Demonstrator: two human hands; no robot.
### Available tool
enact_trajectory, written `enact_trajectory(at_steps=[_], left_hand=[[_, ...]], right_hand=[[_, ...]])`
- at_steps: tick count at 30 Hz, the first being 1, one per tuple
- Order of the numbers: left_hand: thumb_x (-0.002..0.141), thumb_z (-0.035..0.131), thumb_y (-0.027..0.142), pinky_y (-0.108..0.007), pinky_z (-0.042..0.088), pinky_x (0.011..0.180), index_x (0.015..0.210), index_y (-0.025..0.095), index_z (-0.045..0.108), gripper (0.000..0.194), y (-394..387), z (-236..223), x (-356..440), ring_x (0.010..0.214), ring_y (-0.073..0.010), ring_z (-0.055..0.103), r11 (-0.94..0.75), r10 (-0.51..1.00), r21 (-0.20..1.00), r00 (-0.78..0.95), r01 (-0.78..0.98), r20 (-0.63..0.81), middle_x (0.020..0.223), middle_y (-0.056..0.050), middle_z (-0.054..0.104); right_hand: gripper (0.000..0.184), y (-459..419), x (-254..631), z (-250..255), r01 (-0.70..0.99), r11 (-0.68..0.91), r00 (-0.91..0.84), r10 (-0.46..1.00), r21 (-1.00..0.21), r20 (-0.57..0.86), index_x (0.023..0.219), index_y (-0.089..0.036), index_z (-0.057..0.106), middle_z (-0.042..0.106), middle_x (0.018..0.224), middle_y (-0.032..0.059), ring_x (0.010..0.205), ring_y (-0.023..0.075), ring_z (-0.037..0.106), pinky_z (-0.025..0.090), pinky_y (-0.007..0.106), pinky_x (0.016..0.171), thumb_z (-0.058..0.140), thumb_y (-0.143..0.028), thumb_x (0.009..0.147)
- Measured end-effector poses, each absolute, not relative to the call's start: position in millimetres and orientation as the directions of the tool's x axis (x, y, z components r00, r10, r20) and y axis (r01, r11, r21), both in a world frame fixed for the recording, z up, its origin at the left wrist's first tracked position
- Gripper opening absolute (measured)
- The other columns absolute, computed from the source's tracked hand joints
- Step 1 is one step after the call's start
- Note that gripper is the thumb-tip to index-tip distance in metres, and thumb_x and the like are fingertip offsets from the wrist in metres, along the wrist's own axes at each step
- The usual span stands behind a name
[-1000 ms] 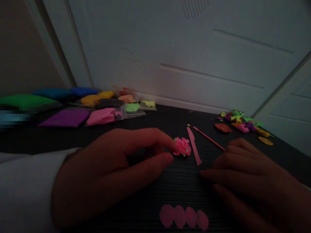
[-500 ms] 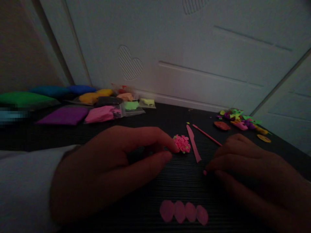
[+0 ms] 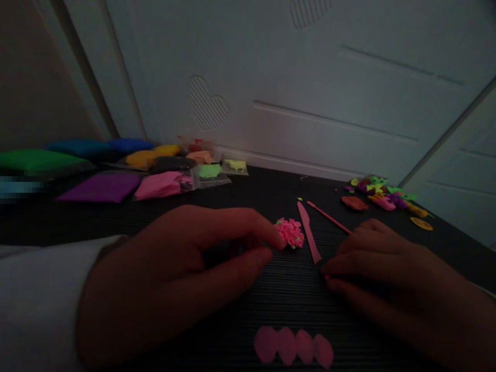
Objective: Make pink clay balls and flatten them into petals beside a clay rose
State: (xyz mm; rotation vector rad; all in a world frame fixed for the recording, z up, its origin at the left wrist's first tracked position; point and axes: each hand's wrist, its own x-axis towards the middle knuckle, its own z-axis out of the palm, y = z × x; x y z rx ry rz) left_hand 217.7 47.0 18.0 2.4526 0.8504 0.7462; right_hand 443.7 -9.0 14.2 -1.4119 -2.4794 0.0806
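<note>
My right hand (image 3: 383, 284) rests low at the right, thumb and forefinger pinched round a small pink bit of clay (image 3: 327, 278) that is mostly hidden. To its left, my left hand (image 3: 194, 274) hovers with a gap between thumb and forefinger and nothing held. That forefinger's tip overlaps the edge of a cluster of tiny pink clay roses (image 3: 291, 233) with green specks; whether it touches I cannot tell. Nearest me lies a row of several flat, overlapping pink clay discs (image 3: 287, 346). A pink plastic clay knife (image 3: 309, 232) lies between the cluster and my right hand.
A thin pink stick tool (image 3: 329, 217) runs behind my right hand. Bags of coloured clay, such as a purple one (image 3: 103, 187) and a pink one (image 3: 163, 184), line the back left. Colourful clay pieces (image 3: 382, 196) pile up at the back right. A white panel (image 3: 271, 77) stands behind the dark table.
My right thumb and forefinger have closed on the small pink bit of clay, which showed beside the fingertip before. My left hand has hardly moved.
</note>
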Motion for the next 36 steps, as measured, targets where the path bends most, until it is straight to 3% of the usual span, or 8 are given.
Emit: enact_trajectory(at_steps=[8,14,20,27,36], left_hand=[[0.073,0.051,0.023,-0.012,0.042,0.048,0.078,0.03,0.057,0.011,45,17,219,0.055,-0.0045,0.055,-0.712,0.661,0.584,0.652,0.39,0.371,0.063,0.012,0.06],[0.072,0.051,0.022,-0.008,0.043,0.049,0.081,0.034,0.057,0.016,48,16,218,0.057,-0.0028,0.056,-0.722,0.651,0.555,0.678,0.413,0.342,0.065,0.014,0.06],[0.072,0.051,0.022,-0.007,0.044,0.051,0.084,0.037,0.055,0.019,51,15,215,0.06,-0.0024,0.056,-0.762,0.621,0.491,0.692,0.422,0.369,0.069,0.016,0.061],[0.072,0.052,0.022,-0.011,0.045,0.052,0.081,0.033,0.056,0.015,41,17,219,0.065,-0.0065,0.058,-0.745,0.654,0.489,0.642,0.455,0.399,0.072,0.013,0.062],[0.072,0.053,0.019,-0.011,0.045,0.056,0.086,0.035,0.055,0.021,38,17,219,0.075,-0.0066,0.058,-0.751,0.657,0.451,0.615,0.482,0.436,0.081,0.015,0.062]], right_hand=[[0.021,-11,442,16,0.812,0.551,-0.518,0.832,-0.192,0.199,0.088,-0.026,0.058,0.059,0.075,-0.0028,0.069,0.0115,0.052,0.033,0.03,0.065,0.052,-0.014,0.073],[0.032,-20,444,17,0.747,0.664,-0.608,0.699,-0.026,0.377,0.099,-0.029,0.054,0.062,0.081,-0.0033,0.068,0.0136,0.055,0.033,0.034,0.066,0.052,-0.017,0.07],[0.021,-22,442,20,0.809,0.585,-0.543,0.779,-0.053,0.314,0.082,-0.026,0.059,0.059,0.071,-0.0035,0.066,0.0136,0.053,0.032,0.036,0.069,0.049,-0.013,0.068],[0.024,-22,440,17,0.778,0.628,-0.593,0.726,0.017,0.347,0.089,-0.024,0.058,0.06,0.073,-0.0016,0.067,0.0146,0.053,0.031,0.037,0.073,0.048,-0.014,0.07],[0.016,-23,439,18,0.762,0.647,-0.621,0.718,0.03,0.314,0.078,-0.023,0.058,0.057,0.064,-0.0031,0.06,0.0127,0.051,0.03,0.036,0.072,0.047,-0.014,0.07]])
